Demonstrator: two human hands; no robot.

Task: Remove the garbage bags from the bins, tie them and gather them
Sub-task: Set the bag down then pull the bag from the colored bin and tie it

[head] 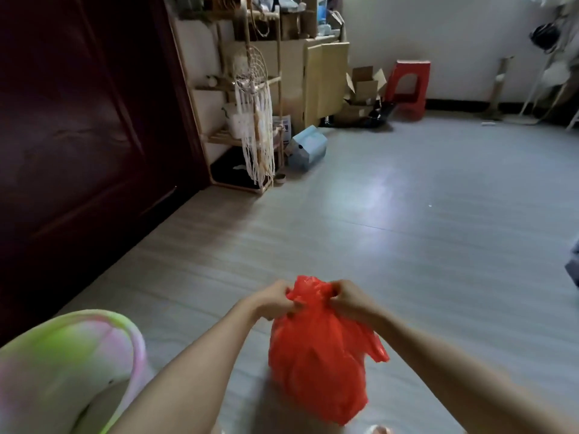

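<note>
Bag [316, 355], red plastic, hangs at lower centre of the frame, its long axis running top to bottom and its gathered neck uppermost between the hands. Left hand [275, 300] pinches the neck from the left side, right hand [346, 299] from the right, both clenched on the plastic and about level, neither nearer. Its bottom seems close above the floor [407, 245]. Judging by this, the knot is the step in hand: the two ends lie opposite each other, ready to cross.

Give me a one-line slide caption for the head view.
Both hands, left and right, grip the red garbage bag at its gathered top.
</note>
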